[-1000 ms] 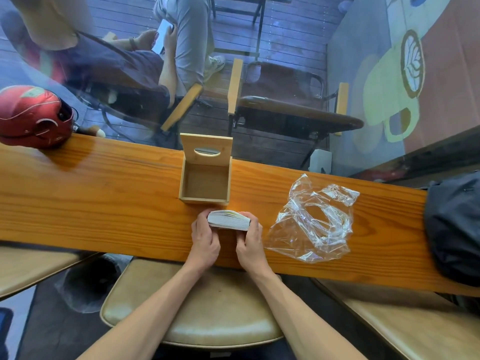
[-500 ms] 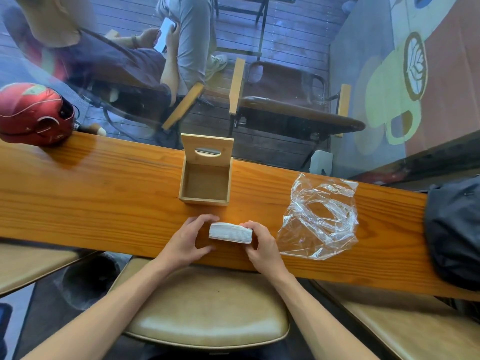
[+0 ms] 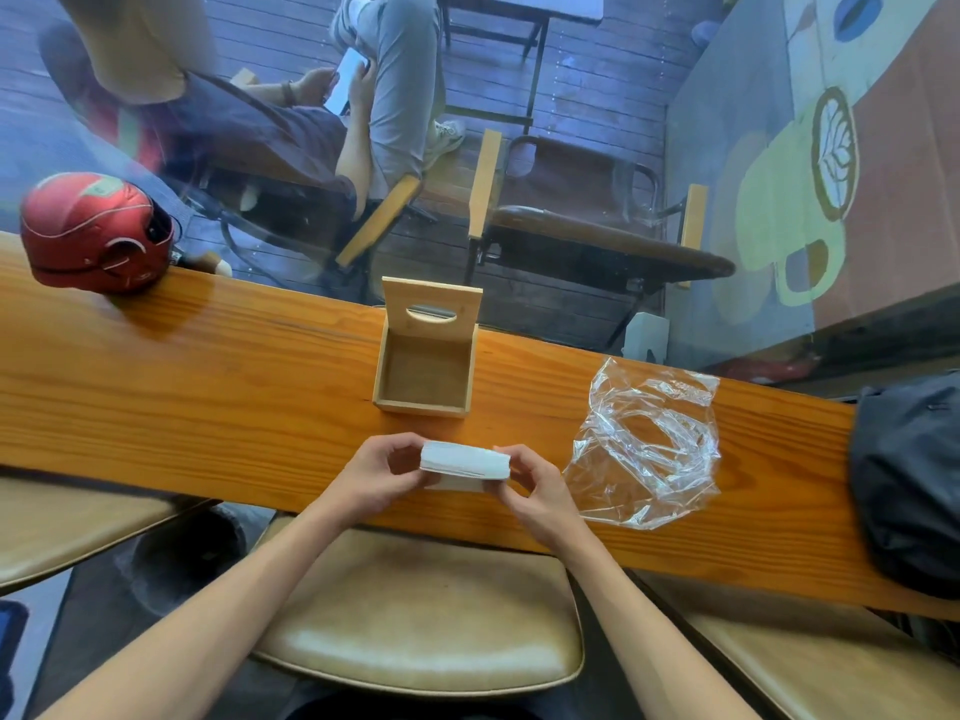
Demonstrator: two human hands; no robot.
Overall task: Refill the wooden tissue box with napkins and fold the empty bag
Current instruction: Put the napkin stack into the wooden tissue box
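Left hand (image 3: 375, 471) and right hand (image 3: 535, 485) grip the napkin stack (image 3: 464, 462) by its ends above the table (image 3: 208, 387), near the open wooden tissue box (image 3: 423, 379), empty bag (image 3: 647, 444) beside.

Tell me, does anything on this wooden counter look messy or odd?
Only the clear plastic bag: it lies crumpled and unfolded, right of the open, empty wooden tissue box. The napkin stack looks neat, held between the left hand and right hand.
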